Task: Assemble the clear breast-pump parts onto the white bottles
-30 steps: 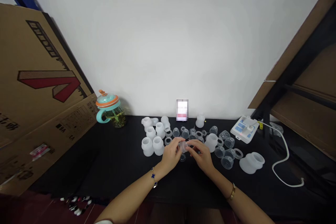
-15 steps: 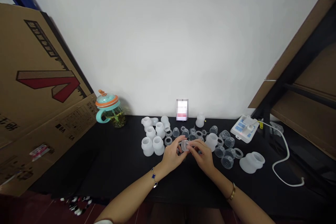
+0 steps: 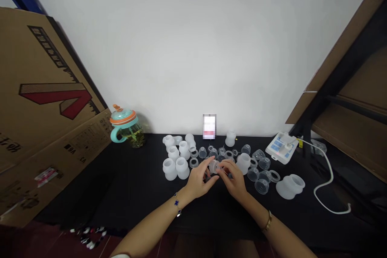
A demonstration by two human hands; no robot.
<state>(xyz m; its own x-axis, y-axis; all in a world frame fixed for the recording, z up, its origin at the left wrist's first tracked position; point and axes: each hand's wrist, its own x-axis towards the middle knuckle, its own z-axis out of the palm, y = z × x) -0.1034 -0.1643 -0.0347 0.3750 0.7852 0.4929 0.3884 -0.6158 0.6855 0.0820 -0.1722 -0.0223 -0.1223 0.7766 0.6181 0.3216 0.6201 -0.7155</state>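
Note:
Both hands meet over the black table around a small clear bottle collar (image 3: pixel 214 166). My right hand (image 3: pixel 232 179) pinches its right side between thumb and fingertips. On the other side my left hand (image 3: pixel 198 179) has thumb and index finger spread around the collar, its thumb just below the rim. Whether the left fingertips touch it is hard to tell. Behind the hands lie clear dome caps (image 3: pixel 202 152) and ring collars (image 3: pixel 194 162). A white bottle (image 3: pixel 243 163) stands beside my right hand; several more white bottles (image 3: pixel 182 167) are grouped left of my left hand.
A teal-lidded glass jug (image 3: pixel 127 127) stands at the back left by a cardboard box (image 3: pixel 54 100). A blurred-out phone (image 3: pixel 209 126) leans on the wall. At right are a large white bottle (image 3: pixel 290 186), a power strip (image 3: pixel 281 148) and its white cable (image 3: pixel 331 169).
My left thumb has shifted slightly away from the collar, and the fingers have spread. The collar has turned a little in the right fingers. The items on the table have stayed put.

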